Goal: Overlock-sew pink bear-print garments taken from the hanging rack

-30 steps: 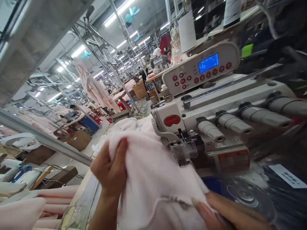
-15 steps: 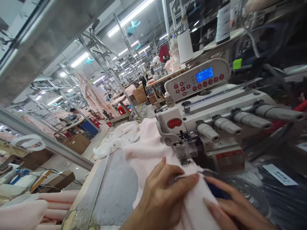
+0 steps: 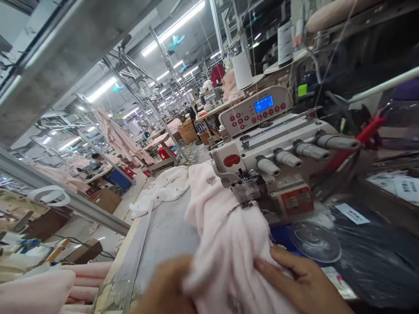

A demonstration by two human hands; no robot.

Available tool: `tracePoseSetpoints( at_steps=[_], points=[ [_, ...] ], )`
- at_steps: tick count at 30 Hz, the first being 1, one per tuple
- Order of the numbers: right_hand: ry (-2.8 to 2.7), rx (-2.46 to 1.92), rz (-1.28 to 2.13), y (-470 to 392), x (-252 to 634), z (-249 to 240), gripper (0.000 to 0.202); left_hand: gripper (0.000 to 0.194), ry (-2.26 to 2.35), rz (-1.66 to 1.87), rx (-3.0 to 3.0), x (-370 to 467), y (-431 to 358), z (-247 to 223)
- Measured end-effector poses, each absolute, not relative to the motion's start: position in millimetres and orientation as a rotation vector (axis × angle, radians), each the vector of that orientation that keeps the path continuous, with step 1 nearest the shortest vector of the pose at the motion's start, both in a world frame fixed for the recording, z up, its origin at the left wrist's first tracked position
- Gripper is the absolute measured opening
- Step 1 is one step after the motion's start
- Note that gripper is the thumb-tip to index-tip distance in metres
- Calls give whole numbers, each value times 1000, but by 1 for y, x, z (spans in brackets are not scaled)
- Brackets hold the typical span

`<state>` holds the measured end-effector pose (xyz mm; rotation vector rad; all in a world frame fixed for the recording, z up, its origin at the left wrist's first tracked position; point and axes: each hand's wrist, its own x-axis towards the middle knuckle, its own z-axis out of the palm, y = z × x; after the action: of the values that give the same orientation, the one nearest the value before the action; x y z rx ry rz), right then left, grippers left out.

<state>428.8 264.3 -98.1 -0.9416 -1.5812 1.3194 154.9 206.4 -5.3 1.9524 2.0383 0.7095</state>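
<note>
A pale pink fleece fabric piece (image 3: 225, 244) lies bunched in folds in front of the overlock sewing machine (image 3: 281, 152). Its far part runs up beside the presser foot (image 3: 246, 203), where a seam line crosses it. My left hand (image 3: 170, 283), blurred by motion, grips the fabric's left edge. On the right side of the cloth, my right hand (image 3: 297, 279) pinches a fold between thumb and fingers. The near end of the fabric drops out of the bottom of the view.
White fleece (image 3: 163, 187) lies at the table's far edge. Folded pink pieces (image 3: 81, 283) are stacked at lower left. A clear round plastic dish (image 3: 316, 242) and a white label (image 3: 352, 213) sit right of the machine. A metal post (image 3: 65, 192) slants across the left.
My left hand has moved left and toward me, from flat on the cloth by the presser foot to its left edge. The fabric has gathered into folds and shows a seam line. The view shifted slightly.
</note>
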Motion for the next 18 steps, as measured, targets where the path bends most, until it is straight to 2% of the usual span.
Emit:
tracePoseSetpoints(
  at_steps=[2, 4, 6, 8, 10, 12, 13, 15, 18],
  points=[
    [-1571, -961, 1228, 268, 429, -95, 34, 10, 2324, 636, 2240, 120, 244, 45],
    [-1562, -987, 1159, 264, 431, -96, 34, 7, 2506, 737, 2403, 101, 287, 84],
    [-1546, -1027, 1135, 257, 433, -99, 36, 22, 2607, 759, 2703, 109, 319, 96],
    [-1517, -1026, 1179, 251, 434, -102, 37, 44, 2442, 867, 2943, 141, 330, 79],
    [-1550, -947, 1184, 249, 431, -102, 35, 52, 1946, 1035, 3044, 183, 318, 44],
    [-1635, -875, 1105, 254, 426, -100, 33, 46, 1370, 1057, 2979, 221, 295, 10],
    [-1682, -860, 1046, 258, 422, -99, 32, 42, 1249, 1065, 2909, 235, 285, -2],
    [-1740, -865, 1002, 267, 416, -97, 30, 34, 1238, 1104, 2747, 248, 271, -12],
    [-1794, -907, 1063, 267, 415, -98, 39, 24, 1390, 1107, 2524, 243, 272, -6]
  ],
)
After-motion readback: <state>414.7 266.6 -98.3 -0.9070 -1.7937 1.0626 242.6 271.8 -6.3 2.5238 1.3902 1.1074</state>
